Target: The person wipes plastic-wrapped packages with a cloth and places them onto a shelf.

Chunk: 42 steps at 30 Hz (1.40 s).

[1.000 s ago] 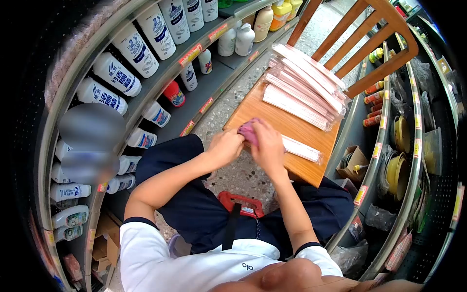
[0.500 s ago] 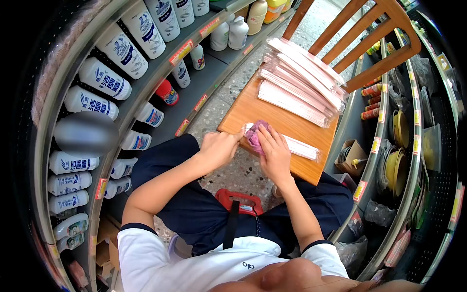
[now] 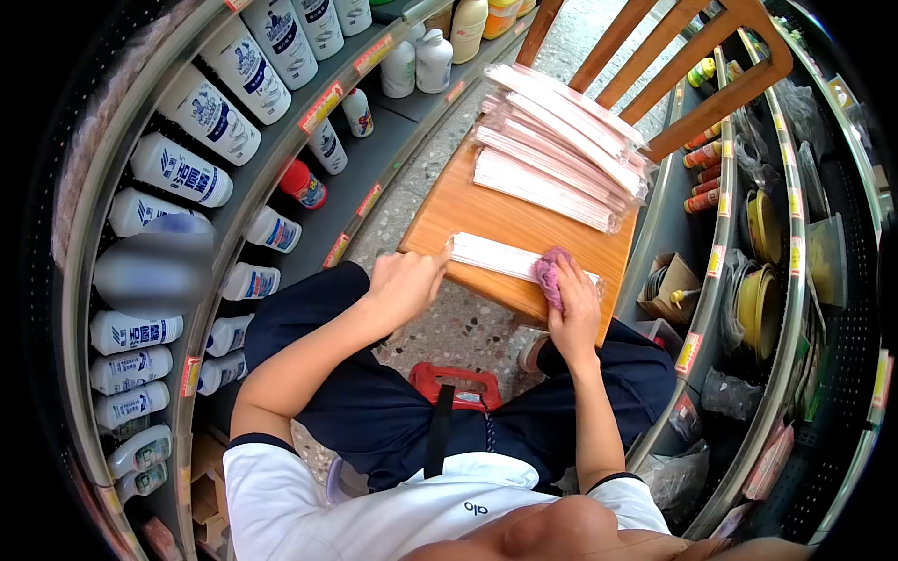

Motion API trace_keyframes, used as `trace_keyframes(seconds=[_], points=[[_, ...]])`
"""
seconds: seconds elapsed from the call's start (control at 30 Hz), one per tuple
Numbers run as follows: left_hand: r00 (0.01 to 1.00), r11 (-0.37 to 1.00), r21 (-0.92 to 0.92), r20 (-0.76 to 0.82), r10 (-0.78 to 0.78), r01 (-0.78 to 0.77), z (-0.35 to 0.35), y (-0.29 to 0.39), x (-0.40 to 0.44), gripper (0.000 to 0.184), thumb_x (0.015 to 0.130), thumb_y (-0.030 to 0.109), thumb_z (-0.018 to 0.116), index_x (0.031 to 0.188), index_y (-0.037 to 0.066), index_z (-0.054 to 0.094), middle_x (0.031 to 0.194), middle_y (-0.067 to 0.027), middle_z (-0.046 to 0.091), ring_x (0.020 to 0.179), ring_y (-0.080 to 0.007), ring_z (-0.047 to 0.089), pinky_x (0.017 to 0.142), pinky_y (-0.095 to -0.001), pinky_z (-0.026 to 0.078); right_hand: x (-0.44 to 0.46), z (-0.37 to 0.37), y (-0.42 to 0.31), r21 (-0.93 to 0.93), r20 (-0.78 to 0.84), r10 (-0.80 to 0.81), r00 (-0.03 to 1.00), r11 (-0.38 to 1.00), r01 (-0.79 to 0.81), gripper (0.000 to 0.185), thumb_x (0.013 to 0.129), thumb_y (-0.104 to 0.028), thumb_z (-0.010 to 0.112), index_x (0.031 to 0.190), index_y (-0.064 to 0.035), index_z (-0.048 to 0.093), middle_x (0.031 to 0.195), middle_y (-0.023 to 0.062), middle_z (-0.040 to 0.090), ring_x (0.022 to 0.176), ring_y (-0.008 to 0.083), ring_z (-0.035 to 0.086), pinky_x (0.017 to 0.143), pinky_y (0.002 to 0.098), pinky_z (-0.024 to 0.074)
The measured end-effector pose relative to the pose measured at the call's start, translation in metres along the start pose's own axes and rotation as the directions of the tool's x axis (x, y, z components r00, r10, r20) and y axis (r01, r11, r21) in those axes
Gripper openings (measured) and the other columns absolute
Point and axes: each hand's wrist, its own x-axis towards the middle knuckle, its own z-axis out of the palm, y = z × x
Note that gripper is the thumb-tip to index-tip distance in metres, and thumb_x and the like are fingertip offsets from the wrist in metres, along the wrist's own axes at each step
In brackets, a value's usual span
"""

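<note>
A long, narrow packet in clear plastic wrap (image 3: pixel 494 254), pale with thin stripes, lies along the near edge of the wooden chair seat (image 3: pixel 438 217). At its left end, my left hand (image 3: pixel 409 283) is closed, pinching the wrap. My right hand (image 3: pixel 576 304) presses a bunched purple cloth (image 3: pixel 550 277) onto the packet near its right end. The fingers curl over the cloth. Farther back on the seat lies a loose pile of similar pale pink packets (image 3: pixel 552 159), apart from both hands.
Slatted chair back (image 3: pixel 655 70) rises behind the pile. Shelves of white bottles (image 3: pixel 182 168) curve along the left. On the right, shelves hold yellow round items (image 3: pixel 762 313) and a small cardboard box (image 3: pixel 669 285). A red handle-like object (image 3: pixel 456 385) is between my legs.
My right hand has slid the purple cloth rightward along the packet, from near its left end to near its right end. My left hand stays at the left end. The view has shifted slightly.
</note>
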Motion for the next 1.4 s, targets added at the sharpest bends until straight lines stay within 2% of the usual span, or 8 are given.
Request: trace_keyframes(seconds=[0.53,0.73,0.9,1.0,1.03,1.23,1.33,1.4], points=[[0.998,0.999,-0.03,-0.054,-0.036,0.035,-0.006,0.005,0.031,0.026,0.085,0.032,0.069,0.079,0.007,0.072,0.07,-0.0184,0.068,0.068,-0.0359,0.07,0.063,-0.0469,0.055,-0.034,-0.024,0.051,0.028,-0.093,0.222,0.971,0.975,-0.22,0.047,0.082,0.003,0.056,0.129,-0.0045,0.061,0.136,0.0128,0.059,0.132,0.0338,0.05,0.11,0.042,0.0386],[0.992,0.977,-0.168,0.011,-0.129,0.129,-0.007,0.006,0.04,0.029,0.081,0.027,0.075,0.102,0.007,0.069,0.095,-0.0171,0.07,0.089,-0.0366,0.069,0.075,-0.0468,0.054,-0.045,-0.028,0.065,0.088,-0.141,0.329,0.934,0.944,-0.319,0.045,0.084,0.005,0.056,0.128,-0.0025,0.061,0.135,0.0141,0.06,0.13,0.0314,0.054,0.109,0.0387,0.0405],[0.991,0.951,-0.302,-0.128,0.033,-0.071,0.009,-0.008,0.045,0.036,0.08,0.018,0.076,0.111,0.005,0.064,0.106,-0.0166,0.06,0.105,-0.0357,0.06,0.086,-0.0433,0.05,-0.051,-0.021,0.08,0.314,-0.237,0.461,0.855,0.87,-0.381,0.041,0.088,0.003,0.057,0.128,-0.0008,0.062,0.127,0.0159,0.066,0.119,0.0238,0.063,0.103,0.0315,0.0449],[0.976,0.942,-0.281,-0.167,0.143,-0.186,0.012,-0.017,0.046,0.036,0.078,0.015,0.075,0.11,0.004,0.063,0.103,-0.0157,0.059,0.104,-0.0353,0.058,0.088,-0.0423,0.048,-0.054,-0.018,0.09,0.645,-0.135,0.731,0.669,0.578,-0.5,0.038,0.09,0.001,0.058,0.128,0.0017,0.062,0.118,0.0105,0.07,0.109,0.0155,0.064,0.096,0.0285,0.0473],[0.97,0.938,-0.27,-0.171,0.173,-0.215,0.012,-0.018,0.046,0.036,0.078,0.015,0.075,0.11,0.004,0.063,0.102,-0.0154,0.059,0.103,-0.0351,0.057,0.089,-0.0422,0.047,-0.056,-0.021,0.095,0.649,-0.168,0.714,0.679,0.599,-0.47,0.031,0.093,-0.001,0.058,0.123,0.0047,0.064,0.108,0.0044,0.071,0.097,0.0094,0.062,0.088,0.0261,0.0482],[0.949,0.878,-0.408,-0.284,0.139,-0.251,0.009,-0.003,0.048,0.019,0.078,0.002,0.069,0.093,0.003,0.057,0.099,-0.0146,0.056,0.091,-0.0344,0.06,0.077,-0.0413,0.049,-0.061,-0.032,0.104,0.834,-0.183,0.748,0.638,0.462,-0.302,0.018,0.093,-0.002,0.06,0.11,0.0011,0.067,0.101,0.0026,0.069,0.09,0.0101,0.062,0.083,0.0247,0.0477],[0.84,0.861,-0.314,-0.503,0.206,-0.399,0.021,0.011,0.046,0.017,0.079,-0.004,0.066,0.089,0.003,0.054,0.095,-0.0145,0.055,0.085,-0.0348,0.06,0.072,-0.0415,0.049,-0.054,-0.041,0.088,0.855,-0.234,0.767,0.597,0.455,-0.249,0.015,0.094,-0.003,0.059,0.106,-0.0005,0.067,0.099,0.0022,0.069,0.085,0.01,0.061,0.078,0.0248,0.0476],[0.822,0.868,-0.247,-0.505,0.265,-0.431,0.029,0.014,0.046,0.015,0.079,-0.003,0.062,0.088,0.004,0.053,0.094,-0.0134,0.054,0.089,-0.0344,0.058,0.075,-0.042,0.049,-0.051,-0.044,0.08,0.858,-0.28,0.771,0.572,0.468,-0.211,0.015,0.094,-0.002,0.059,0.107,-0.0004,0.067,0.098,0.0022,0.069,0.085,0.0101,0.061,0.077,0.0249,0.0475]])
